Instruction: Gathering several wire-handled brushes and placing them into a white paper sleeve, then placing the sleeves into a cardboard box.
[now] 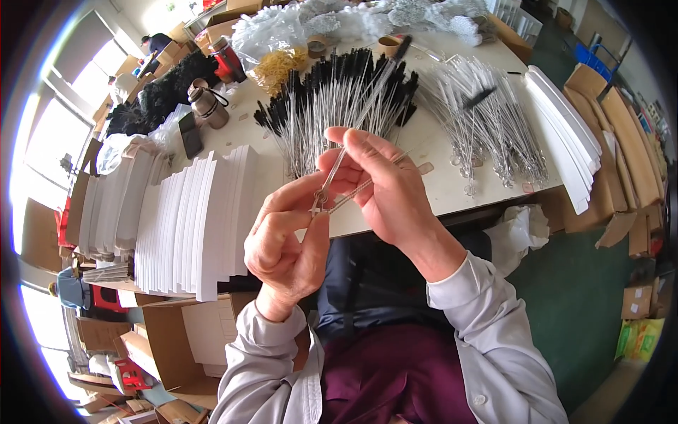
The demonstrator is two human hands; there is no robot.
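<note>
A long wire-handled brush [403, 48] with a black bristle tip slants up and away from between my two hands. My left hand [286, 240] pinches the looped wire ends between thumb and fingertips. Around the wire handle my right hand [392, 187] has its thumb and fingers closed. A second twisted wire [351, 193] crosses from the loops toward the right palm; its far end is partly hidden by the hand. Just beyond my hands lies a dense fan of similar brushes [332, 95], black bristles facing away. To the right is a looser pile of wire brushes [498, 127], loops toward me.
Folded white cartons [187, 226] stand in rows at the table's left; more white cartons [561, 134] lie along its right edge. A flask [209, 107], a phone [190, 135], yellow ties [281, 69] and plastic-bagged goods [282, 32] sit farther back. Cardboard boxes [176, 346] flank me.
</note>
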